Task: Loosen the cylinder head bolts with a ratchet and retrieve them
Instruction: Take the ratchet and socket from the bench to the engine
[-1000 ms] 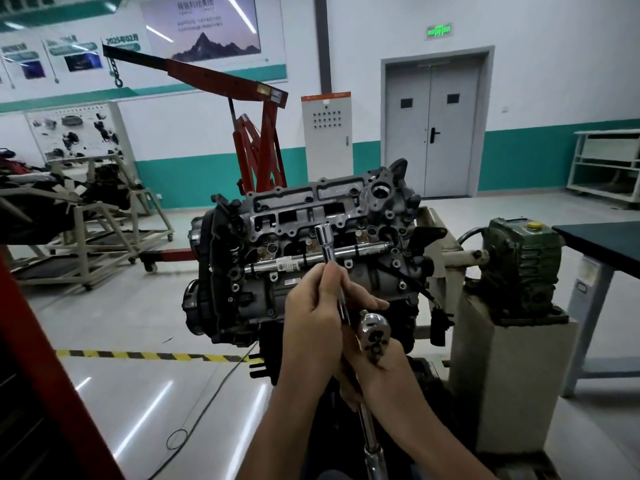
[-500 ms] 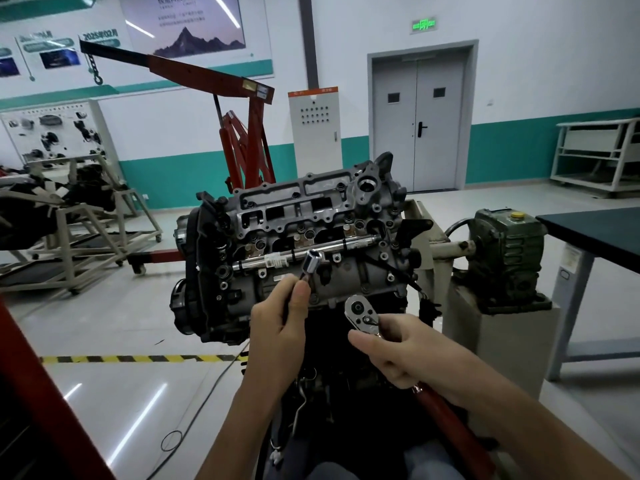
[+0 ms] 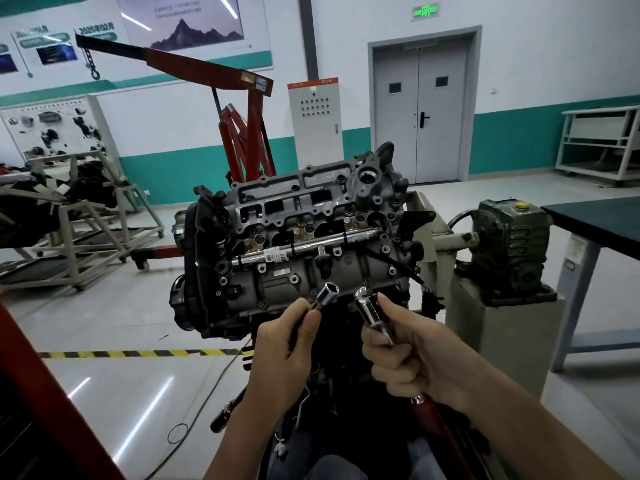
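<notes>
Ratchet (image 3: pixel 370 309) | right grip (image 3: pixel 410 356) clamped round its shaft | left grip (image 3: pixel 284 348) pinching socket (image 3: pixel 328 293) | tool heads just apart

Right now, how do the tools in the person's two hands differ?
The socket in the left hand ends in an open, hollow mouth; the ratchet in the right hand ends in a rounded, closed head. The socket is pinched between thumb and fingers; the ratchet is wrapped in a fist. The ratchet has a red grip below the fist; the socket shows none. Both are shiny metal.
</notes>
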